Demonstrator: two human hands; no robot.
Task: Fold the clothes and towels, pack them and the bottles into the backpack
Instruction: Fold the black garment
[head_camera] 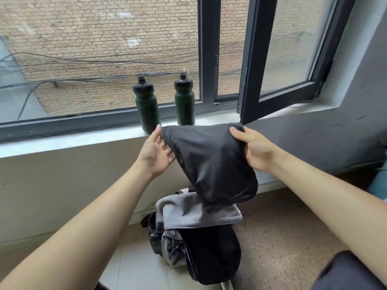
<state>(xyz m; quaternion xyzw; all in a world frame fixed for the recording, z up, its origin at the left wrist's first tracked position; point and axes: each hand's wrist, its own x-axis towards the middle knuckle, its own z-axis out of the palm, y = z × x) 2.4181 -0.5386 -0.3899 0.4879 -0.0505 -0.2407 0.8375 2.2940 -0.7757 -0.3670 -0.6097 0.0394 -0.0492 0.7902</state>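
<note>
Head view, looking forward and down toward a window. Both bare forearms extend into frame, holding a black garment (211, 162) up in the air between them, in front of the window sill (73, 141). Right hand (256, 150): closed on the garment's upper right corner, thumb on the near face, fingers wrapped behind the fabric. Left hand (156, 150): palm turned toward the camera, fingers spread fairly wide; its fingertips touch the garment's upper left corner, thumb up by the edge, grip looks loose and I cannot tell whether it actually pinches the cloth. The garment hangs from the top edge and narrows downward into a rounded lower lobe, thin and slightly shiny, folded over at least once. Its lower end hangs just over a grey towel (199, 212), which lies folded across the top of the backpack (201, 250); whether cloth and towel touch cannot be told. The backpack stands on the floor (282, 231) below the sill, black with grey side panels, close to the wall. Two dark green bottles with black caps stand upright on the sill, well apart from each other: left bottle (146, 105) just beyond the left hand's fingertips, right bottle (184, 101) behind the garment's top edge. Right window sash (278, 57) stands swung open inward. Brick wall and cables visible outside the glass. A dark fabric item shows at the lower right corner, blurred, not identifiable.
</note>
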